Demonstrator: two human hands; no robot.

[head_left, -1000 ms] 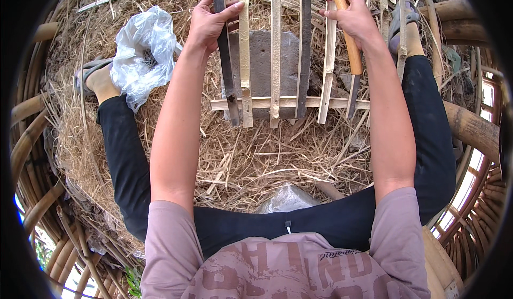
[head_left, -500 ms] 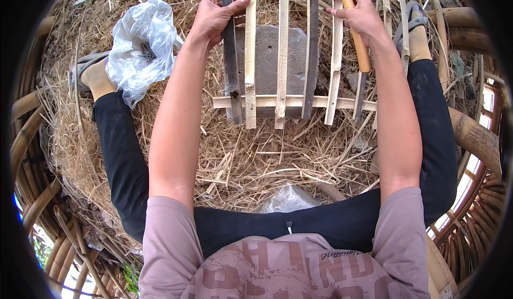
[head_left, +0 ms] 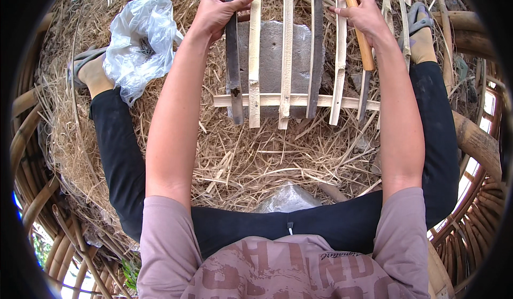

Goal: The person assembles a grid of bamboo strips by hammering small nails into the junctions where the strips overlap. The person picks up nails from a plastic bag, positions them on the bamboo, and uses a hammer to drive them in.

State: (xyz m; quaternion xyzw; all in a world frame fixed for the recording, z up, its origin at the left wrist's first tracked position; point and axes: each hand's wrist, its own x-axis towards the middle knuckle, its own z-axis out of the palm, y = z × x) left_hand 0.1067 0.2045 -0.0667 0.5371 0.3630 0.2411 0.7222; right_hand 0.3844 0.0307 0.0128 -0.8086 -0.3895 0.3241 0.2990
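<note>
Several narrow bamboo slats, some pale and some dark, run away from me over one pale cross strip point(head_left: 331, 101). My left hand point(head_left: 218, 13) is closed round a dark slat point(head_left: 233, 63) at the left, its thumb reaching onto the neighbouring pale slat point(head_left: 255, 53). My right hand point(head_left: 364, 15) grips a smooth orange-brown wooden tool handle point(head_left: 365, 53); the tool's far end is beyond the upper edge. The right thumb touches or lies just over another pale slat point(head_left: 340, 58); which, I cannot tell. A grey stone block point(head_left: 271, 58) lies under the middle slats.
A crumpled clear plastic bag point(head_left: 128, 47) with small dark metal pieces, perhaps nails, sits at the left by my foot. Straw and bamboo shavings point(head_left: 278, 154) cover the ground. A plastic-wrapped lump point(head_left: 291, 197) lies near my lap. Bamboo poles point(head_left: 475, 138) curve along the right.
The slat frame and both hands have shifted slightly to the right in the picture. Both hands keep the same hold.
</note>
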